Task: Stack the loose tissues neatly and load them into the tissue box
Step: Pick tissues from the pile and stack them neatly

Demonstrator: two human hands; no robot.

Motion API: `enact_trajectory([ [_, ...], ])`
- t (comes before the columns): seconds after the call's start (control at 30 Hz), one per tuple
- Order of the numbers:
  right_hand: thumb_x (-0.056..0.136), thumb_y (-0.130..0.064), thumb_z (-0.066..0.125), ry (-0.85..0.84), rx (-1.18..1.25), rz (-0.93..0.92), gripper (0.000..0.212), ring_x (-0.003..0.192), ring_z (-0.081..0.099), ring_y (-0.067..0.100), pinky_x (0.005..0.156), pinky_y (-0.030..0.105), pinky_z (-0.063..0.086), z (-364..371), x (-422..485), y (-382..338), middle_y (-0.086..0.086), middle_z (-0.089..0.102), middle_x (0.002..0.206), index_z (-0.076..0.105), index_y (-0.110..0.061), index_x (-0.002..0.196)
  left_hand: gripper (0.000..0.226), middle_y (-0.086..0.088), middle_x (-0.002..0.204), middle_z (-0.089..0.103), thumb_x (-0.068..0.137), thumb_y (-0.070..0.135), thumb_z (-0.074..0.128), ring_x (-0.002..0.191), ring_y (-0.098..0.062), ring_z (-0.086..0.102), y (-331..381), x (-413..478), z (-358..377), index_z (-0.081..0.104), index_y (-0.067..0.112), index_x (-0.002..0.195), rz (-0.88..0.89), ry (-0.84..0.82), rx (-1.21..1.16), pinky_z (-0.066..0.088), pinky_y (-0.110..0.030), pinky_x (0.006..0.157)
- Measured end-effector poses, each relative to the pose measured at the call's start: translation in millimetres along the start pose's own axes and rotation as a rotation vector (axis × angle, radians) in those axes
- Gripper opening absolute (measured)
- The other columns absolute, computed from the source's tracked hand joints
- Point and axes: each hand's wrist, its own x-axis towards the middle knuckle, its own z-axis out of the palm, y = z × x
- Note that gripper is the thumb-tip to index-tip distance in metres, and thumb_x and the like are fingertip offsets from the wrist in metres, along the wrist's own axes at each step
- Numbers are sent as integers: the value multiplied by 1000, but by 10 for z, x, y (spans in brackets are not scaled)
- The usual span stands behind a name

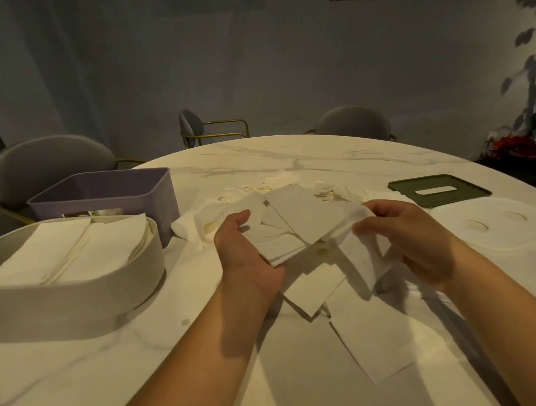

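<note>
Left hand (247, 252) grips a small tissue stack (304, 219) by its near-left edge. Right hand (413, 242) pinches a limp tissue (364, 250) at the stack's right. Loose tissues (377, 342) are scattered beneath and beyond both hands. Left of the left hand is a white tissue box (80, 292) filled with folded tissues (63, 248), a purple bin (106, 194) behind it. Beyond the right hand are a green slotted lid (438, 190) and a white lid (501, 223).

Table (289, 159): round, white marble top with grey veins.
Chairs: three grey padded ones with gold frames beyond the table's far edge, at the left (50, 163), set back in the middle (192, 126), and at the right (352, 122).
Plant (531, 68): leafy, past the table's right edge, with red flowers (513, 146) below.
Wall (285, 64): pale and plain.
</note>
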Motion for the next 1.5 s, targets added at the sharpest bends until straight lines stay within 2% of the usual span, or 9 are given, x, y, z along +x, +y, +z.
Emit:
enact_trajectory([
  [0.13,85,-17,64,-141,-68,10,15,85,61,23,66,28,51,-7,-33,6,2,65,94,65,-28,95,5,-12,76,65,86,17,55,69,-30,62,-71,16,-5,55,12,87,-59,-81,106,53,-34,61],
  [0.27,68,-26,68,-201,45,-85,19,77,64,19,63,26,55,20,-102,-57,-5,69,80,68,-28,88,29,-16,89,68,84,18,54,77,-32,62,-141,37,-27,66,8,109,-191,-232,119,51,-37,72],
  [0.43,52,-26,82,-343,95,12,30,76,64,26,67,36,53,14,-125,-109,3,69,76,72,-22,80,47,-18,101,66,74,15,59,87,-33,61,-218,30,-27,61,7,120,-309,-308,169,50,-40,80],
  [0.63,61,-28,68,-233,31,-70,25,74,61,23,72,37,52,-36,-76,-46,5,67,78,68,-13,81,13,-14,82,66,93,8,50,75,-30,61,-202,96,-29,61,8,100,-173,-184,193,52,-37,66],
  [0.73,79,-18,70,-154,-134,-153,3,76,62,23,76,37,52,9,-25,44,-4,68,74,68,-19,80,12,-8,61,67,95,7,48,62,-24,62,-168,97,-25,59,11,91,-112,-148,199,53,-29,51],
  [1.0,75,-10,77,-56,-264,-400,41,83,66,9,68,16,55,57,22,91,-16,66,95,55,-35,99,37,-13,80,59,94,2,49,67,-24,57,-136,56,-8,48,8,131,-132,-58,167,49,-23,36],
  [1.2,81,-18,72,-143,-171,-249,29,78,66,20,70,23,56,124,25,118,-5,69,79,58,-34,101,19,-16,88,60,92,8,51,77,-31,58,-141,47,-3,53,11,111,-166,-54,171,52,-42,71],
  [1.37,86,-4,61,-151,34,-281,29,80,64,18,83,32,55,91,-15,38,-3,66,79,65,-29,100,12,-14,81,62,90,21,53,70,-29,58,-133,13,-8,51,12,98,-160,-95,93,51,-31,57],
  [1.5,91,0,52,-115,146,-336,32,79,63,13,68,23,55,42,-38,-34,-11,64,79,60,-30,97,12,-17,83,64,88,22,55,72,-33,58,-154,-9,-4,51,12,94,-185,-102,122,53,-34,57],
])
